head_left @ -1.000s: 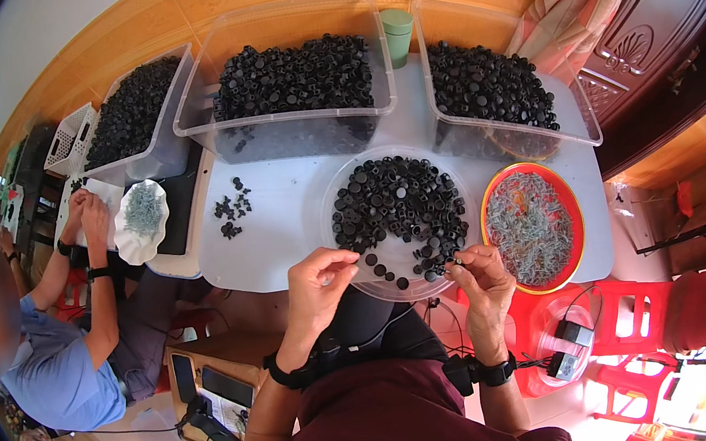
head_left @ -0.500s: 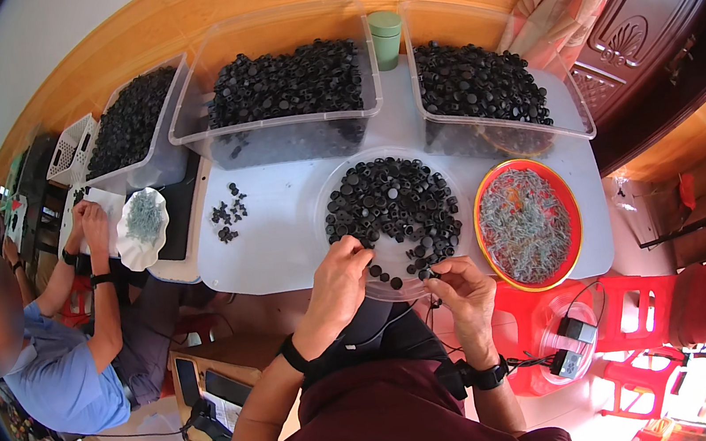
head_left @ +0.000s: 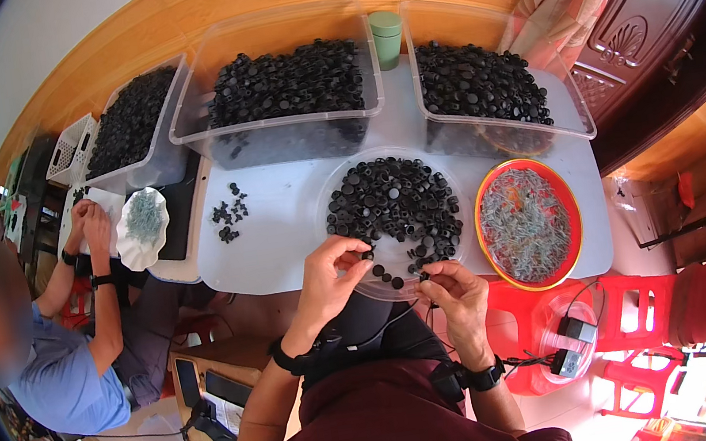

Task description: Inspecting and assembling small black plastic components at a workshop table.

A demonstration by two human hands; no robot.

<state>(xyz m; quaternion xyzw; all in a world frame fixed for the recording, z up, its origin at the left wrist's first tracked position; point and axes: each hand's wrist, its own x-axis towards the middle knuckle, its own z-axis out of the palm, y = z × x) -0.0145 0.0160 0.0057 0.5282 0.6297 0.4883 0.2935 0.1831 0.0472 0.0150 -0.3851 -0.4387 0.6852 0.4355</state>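
Over the near rim of a clear round tray (head_left: 319, 191), both my hands work close together. My left hand (head_left: 331, 279) pinches a small black cap (head_left: 367, 255) between thumb and forefinger. A few finger widths to the right, my right hand (head_left: 458, 293) is closed in a pinch on a small dark part (head_left: 422, 276), mostly hidden by the fingertips. Behind the hands, many black caps (head_left: 390, 200) are heaped in the tray. Several loose black caps (head_left: 387, 276) lie between my hands at its near side.
Right of the tray is a red basin (head_left: 579, 222) of thin grey-green pieces. Clear bins (head_left: 278, 125) full of black parts line the back, near a green canister (head_left: 387, 42). Black pieces (head_left: 230, 212) lie on the table at left. A co-worker (head_left: 69, 365) sits beyond, beside a white dish (head_left: 142, 254).
My left hand has drawn slightly apart from the heap, its thumb and fingers now forming a wider loop. My right hand has shifted a little left and down.
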